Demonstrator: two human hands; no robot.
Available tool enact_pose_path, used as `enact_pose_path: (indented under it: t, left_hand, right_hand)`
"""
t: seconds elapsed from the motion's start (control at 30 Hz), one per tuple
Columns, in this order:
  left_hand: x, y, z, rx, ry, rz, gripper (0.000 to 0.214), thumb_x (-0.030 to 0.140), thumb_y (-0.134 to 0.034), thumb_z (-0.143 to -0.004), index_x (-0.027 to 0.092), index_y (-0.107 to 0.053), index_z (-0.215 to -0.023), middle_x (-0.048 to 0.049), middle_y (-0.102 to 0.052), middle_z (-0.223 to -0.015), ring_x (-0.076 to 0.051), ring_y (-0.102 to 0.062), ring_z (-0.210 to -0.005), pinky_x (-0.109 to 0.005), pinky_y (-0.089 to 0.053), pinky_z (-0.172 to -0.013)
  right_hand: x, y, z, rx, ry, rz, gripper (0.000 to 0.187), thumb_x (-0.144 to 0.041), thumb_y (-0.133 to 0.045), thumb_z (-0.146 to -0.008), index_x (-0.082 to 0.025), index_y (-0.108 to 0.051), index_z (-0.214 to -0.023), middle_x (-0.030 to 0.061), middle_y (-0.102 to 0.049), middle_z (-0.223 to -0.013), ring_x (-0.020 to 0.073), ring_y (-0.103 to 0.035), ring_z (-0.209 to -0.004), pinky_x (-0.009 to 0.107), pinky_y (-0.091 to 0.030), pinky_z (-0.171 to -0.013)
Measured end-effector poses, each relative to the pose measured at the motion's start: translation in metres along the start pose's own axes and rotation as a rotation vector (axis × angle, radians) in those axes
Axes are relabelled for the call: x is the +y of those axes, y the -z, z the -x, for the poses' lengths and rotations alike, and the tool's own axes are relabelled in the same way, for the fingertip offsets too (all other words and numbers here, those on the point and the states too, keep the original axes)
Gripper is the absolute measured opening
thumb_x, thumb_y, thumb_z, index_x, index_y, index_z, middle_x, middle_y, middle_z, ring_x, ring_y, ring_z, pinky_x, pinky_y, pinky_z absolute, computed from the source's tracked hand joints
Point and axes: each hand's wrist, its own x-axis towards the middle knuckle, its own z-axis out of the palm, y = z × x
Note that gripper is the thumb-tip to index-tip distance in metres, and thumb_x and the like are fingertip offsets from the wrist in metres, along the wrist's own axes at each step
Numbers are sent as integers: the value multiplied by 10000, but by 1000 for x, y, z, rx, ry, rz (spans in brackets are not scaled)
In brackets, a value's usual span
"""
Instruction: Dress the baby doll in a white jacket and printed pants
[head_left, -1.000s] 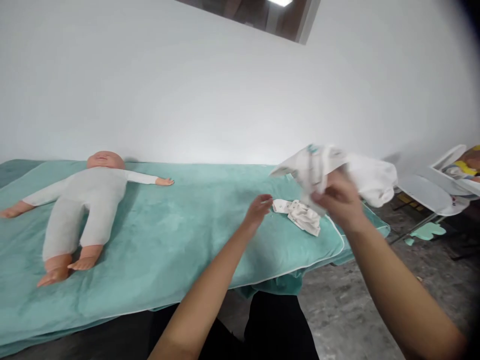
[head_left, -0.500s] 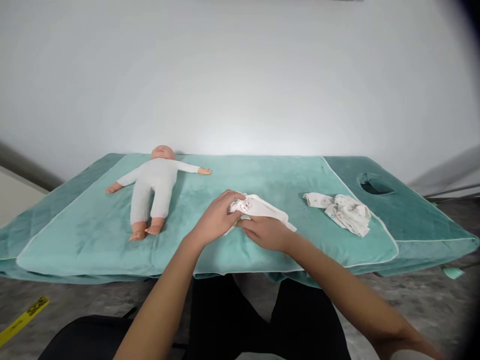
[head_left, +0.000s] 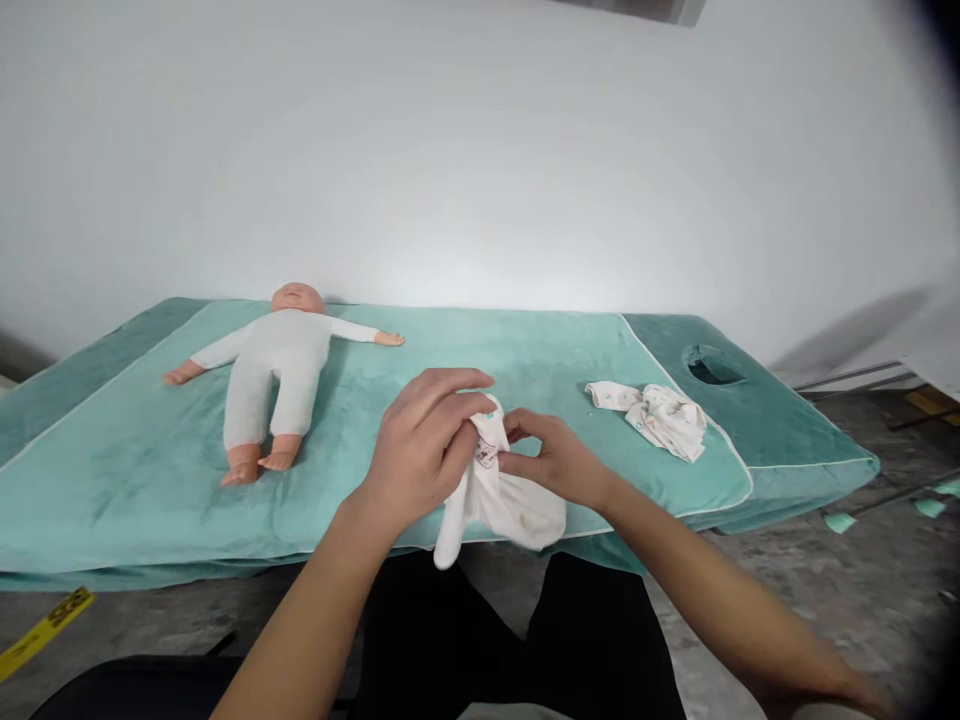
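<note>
Both my hands hold a small white baby garment (head_left: 495, 495) up above the near edge of the teal bed (head_left: 525, 360). My left hand (head_left: 424, 440) grips its top with fingers curled round the cloth. My right hand (head_left: 555, 460) pinches the same top edge from the right. The garment hangs down between them, one sleeve dangling. A baby doll (head_left: 274, 365) in a pale grey suit lies on its back at the left of the bed, arms spread. A second crumpled white printed garment (head_left: 656, 415) lies on the bed to the right.
The bed stands against a white wall and has a round face hole (head_left: 709, 365) at its right end. Grey floor runs in front, with a yellow tape strip (head_left: 45, 630) at lower left and small teal scraps (head_left: 840, 522) at right.
The garment, pressed on the bed half a second ago, is now lifted off it and hangs from both hands. A second ago my right hand alone held it up at the right.
</note>
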Motion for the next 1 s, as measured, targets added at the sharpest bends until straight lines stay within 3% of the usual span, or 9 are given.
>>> enact_pose_path:
  t: [0.13,0.3,0.37,0.47,0.53,0.63,0.77,0.87,1.0]
  left_hand:
    - [0,3,6,94,-85,-143,325,20,-525,-846,232,-653,-1057,-67,-704,-1117,-212,-665,-994,-380,-542,-823]
    - [7,6,10,58,82,12,313,27,-470,-889,212,-648,-1066,-53,-702,-1015,-168,-668,-914,-310,-542,-746]
    - [11,6,9,22,122,66,309,25,-462,-896,204,-644,-1070,-32,-675,-935,-126,-633,-787,-265,-513,-670]
    - [15,7,4,13,25,0,304,17,-477,-886,198,-647,-1061,5,-602,-805,-89,-540,-645,-229,-446,-581]
    - [15,10,2,20,-42,-106,284,30,-486,-890,201,-659,-1036,20,-563,-747,-85,-505,-612,-223,-404,-546]
    - [13,15,4,47,25,-210,245,82,-512,-913,219,-678,-1029,24,-567,-744,-90,-519,-619,-227,-407,-554]
    - [13,9,7,-29,163,-163,236,140,-562,-919,228,-670,-1110,2,-631,-864,-119,-597,-741,-253,-483,-671]
    - [19,2,5,-76,99,-197,206,148,-549,-928,216,-666,-1083,8,-636,-840,-109,-586,-689,-234,-467,-621]
    - [22,12,4,-61,-2,-355,159,147,-560,-928,202,-651,-1046,11,-633,-796,-108,-576,-638,-226,-427,-557]
  right_hand:
    - [10,-22,6,-114,-145,-226,313,-435,-742,-842,-227,-597,-1025,29,-683,-997,196,-645,-934,377,-544,-846]
    - [-15,-28,6,243,132,-143,318,-427,-766,-834,-258,-600,-1046,34,-622,-1086,179,-592,-989,360,-504,-901]
    - [-27,-27,5,182,204,-162,250,-442,-738,-857,-250,-616,-961,21,-623,-1000,169,-586,-923,345,-502,-868]
    - [-28,-27,6,-23,107,-186,274,-461,-716,-867,-215,-613,-808,-10,-607,-802,150,-567,-778,308,-494,-750]
    - [-20,-26,9,-68,43,-165,295,-444,-690,-891,-200,-605,-748,-18,-597,-732,136,-554,-715,293,-477,-703]
    - [-12,-21,14,19,69,-180,313,-399,-644,-931,-200,-568,-702,1,-624,-778,143,-582,-762,307,-486,-749]
    - [-17,-24,11,133,189,-331,196,-371,-739,-867,-238,-608,-929,12,-631,-983,165,-605,-937,341,-508,-866]
    - [-17,-28,9,179,207,-284,207,-355,-758,-852,-246,-623,-966,-3,-612,-930,157,-586,-884,329,-499,-844]
    - [-3,-17,21,112,184,-223,260,-362,-755,-854,-213,-566,-755,-6,-573,-810,148,-539,-788,309,-463,-755]
